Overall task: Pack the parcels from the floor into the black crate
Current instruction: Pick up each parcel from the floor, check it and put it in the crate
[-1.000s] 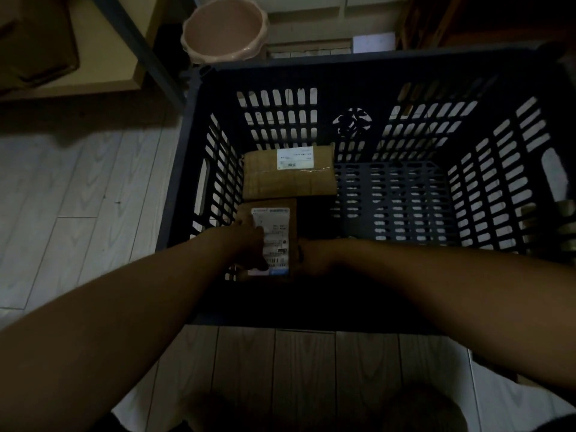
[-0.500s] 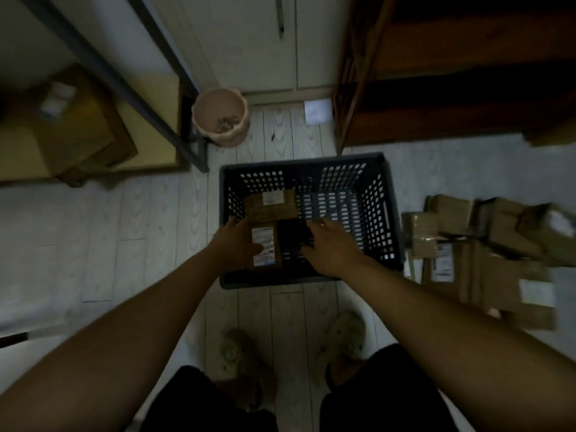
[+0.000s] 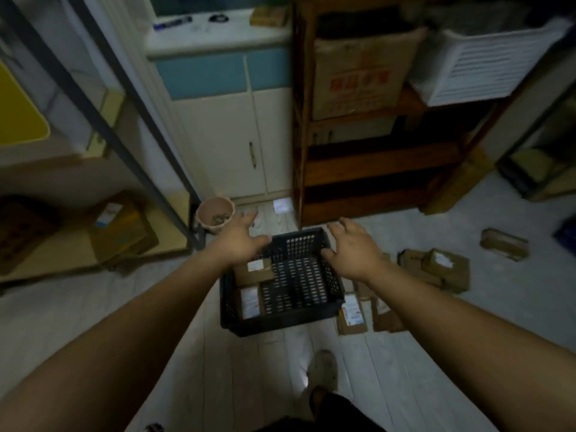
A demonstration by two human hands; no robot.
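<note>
Parcels (image 3: 436, 269) lie heaped on the floor (image 3: 514, 300) just right of the black crate (image 3: 280, 324), one labelled parcel (image 3: 352, 313) just beside its near right corner. Inside, along its left wall, a far parcel (image 3: 254, 271) and a near parcel (image 3: 249, 302) lie labels up. My left hand (image 3: 238, 241) and right hand (image 3: 355, 247) hover over the crate's far end, fingers spread, holding nothing

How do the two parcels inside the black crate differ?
The far parcel lies crosswise, the near parcel lengthwise. The far parcel carries a small white label near its back edge; the near parcel's label covers much of its top. Both are brown cardboard, lying flat along the left wall of the black crate.
</note>
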